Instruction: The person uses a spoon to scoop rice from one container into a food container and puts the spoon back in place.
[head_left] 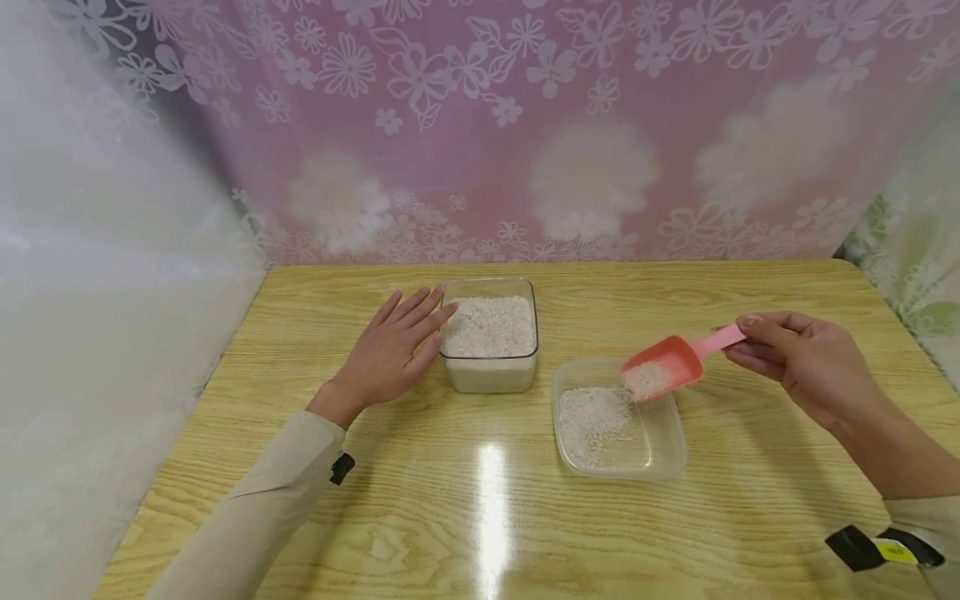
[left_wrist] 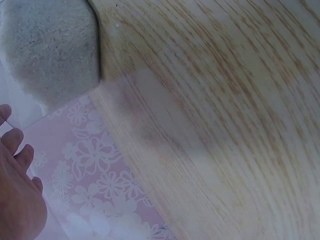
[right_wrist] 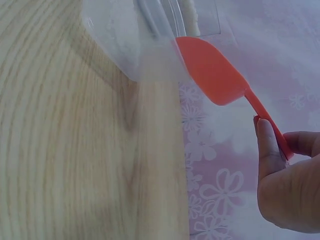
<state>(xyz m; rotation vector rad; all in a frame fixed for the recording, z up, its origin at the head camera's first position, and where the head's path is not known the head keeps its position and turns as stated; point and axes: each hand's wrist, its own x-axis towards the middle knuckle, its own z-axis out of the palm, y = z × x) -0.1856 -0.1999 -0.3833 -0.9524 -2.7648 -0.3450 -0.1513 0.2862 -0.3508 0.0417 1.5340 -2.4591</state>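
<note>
My right hand (head_left: 813, 358) pinches the handle of a pink scoop (head_left: 681, 365), also seen from below in the right wrist view. Rice (head_left: 649, 379) lies at the scoop's tilted front edge, over a shallow plastic container (head_left: 678, 454). More rice (head_left: 592, 421) covers the left part of that container's bottom. My left hand (head_left: 393, 346), fingers straight, touches the left rim of a clear, dark-rimmed container (head_left: 491, 379) nearly full of rice (head_left: 495, 327). In the left wrist view, the left hand (left_wrist: 20, 185) appears beside this container's wall.
Both containers stand on a wood-grain table (head_left: 405, 500), the rice-filled one farther back and to the left. A pink floral curtain (head_left: 465, 150) hangs behind the table's back edge. Pale sheets (head_left: 97, 275) hang at the sides.
</note>
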